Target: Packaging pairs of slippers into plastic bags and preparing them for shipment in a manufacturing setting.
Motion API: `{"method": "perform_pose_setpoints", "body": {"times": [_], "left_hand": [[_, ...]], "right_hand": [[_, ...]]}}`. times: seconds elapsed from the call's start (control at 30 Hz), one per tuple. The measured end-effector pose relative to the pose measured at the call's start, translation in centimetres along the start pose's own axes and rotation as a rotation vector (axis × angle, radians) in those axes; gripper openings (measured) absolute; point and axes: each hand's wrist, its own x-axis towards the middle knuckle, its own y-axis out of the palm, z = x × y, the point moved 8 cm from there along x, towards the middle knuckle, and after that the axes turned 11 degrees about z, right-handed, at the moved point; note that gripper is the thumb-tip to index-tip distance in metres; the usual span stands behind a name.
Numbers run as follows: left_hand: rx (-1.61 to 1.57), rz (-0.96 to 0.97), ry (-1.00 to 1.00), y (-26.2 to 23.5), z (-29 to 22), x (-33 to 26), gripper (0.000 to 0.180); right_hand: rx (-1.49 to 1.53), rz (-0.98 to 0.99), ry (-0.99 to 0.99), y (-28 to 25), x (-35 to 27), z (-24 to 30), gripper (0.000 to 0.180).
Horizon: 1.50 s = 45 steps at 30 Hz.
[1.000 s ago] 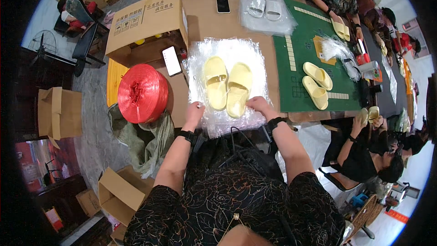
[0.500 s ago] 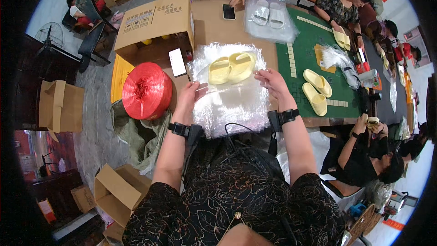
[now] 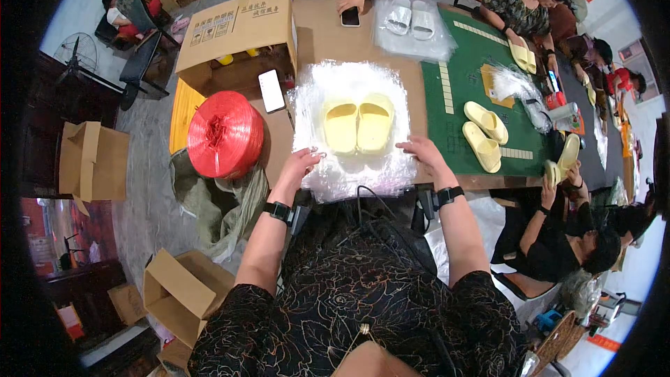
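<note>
A pair of pale yellow slippers [image 3: 357, 126] lies side by side on a stack of shiny clear plastic bags [image 3: 349, 180], toes away from me. Glare hides whether the slippers are inside the top bag. At the stack's left edge, my left hand [image 3: 301, 164] has its fingers curled in, pinching the edge of the top plastic bag. My right hand [image 3: 423, 153] pinches the opposite edge, thumb and fingers together. Both hands are just below the level of the slippers, not touching them.
An open cardboard box [image 3: 237, 35], a white phone [image 3: 271, 91] and a red twine roll [image 3: 225, 134] are at left. Bagged white slippers [image 3: 412, 19] and a person's hand on a black phone [image 3: 350, 17] are at the far side. More yellow slippers [image 3: 483, 145] lie on a green mat at right.
The yellow slippers have turned from slanted to straight, side by side, and sit slightly lower. Both my hands have moved nearer to me. At right, a co-worker has raised a yellow slipper.
</note>
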Motion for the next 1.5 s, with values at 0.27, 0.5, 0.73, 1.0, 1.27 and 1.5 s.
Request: {"method": "perform_pose_setpoints", "body": {"times": [0.27, 0.5, 0.73, 1.0, 1.27, 1.5], "left_hand": [[0.111, -0.039, -0.205, 0.4, 7.0, 0.8, 0.039], [0.293, -0.152, -0.224, -2.4, 11.3, 1.7, 0.027], [0.266, -0.111, 0.149, -3.1, 1.8, 2.3, 0.019], [0.054, -0.198, 0.415, 1.1, -19.0, -1.4, 0.021], [0.206, -0.262, 0.764, 1.9, -16.0, -3.3, 0.013], [-0.094, -0.305, 0.311, 0.2, 0.1, -1.2, 0.024]], "right_hand": [[-0.037, 0.146, 0.195, 1.8, -0.3, -8.6, 0.035], [-0.204, 0.249, 0.371, 3.4, -0.2, -11.0, 0.017], [0.226, 0.1, 0.065, 1.9, -0.5, -0.1, 0.017], [0.346, -0.091, -0.63, -3.7, -4.5, 18.4, 0.02], [0.283, -0.309, -0.763, -2.1, -6.3, 16.0, 0.026], [0.407, -0.065, -0.124, 1.4, 0.7, -0.1, 0.021]]}}
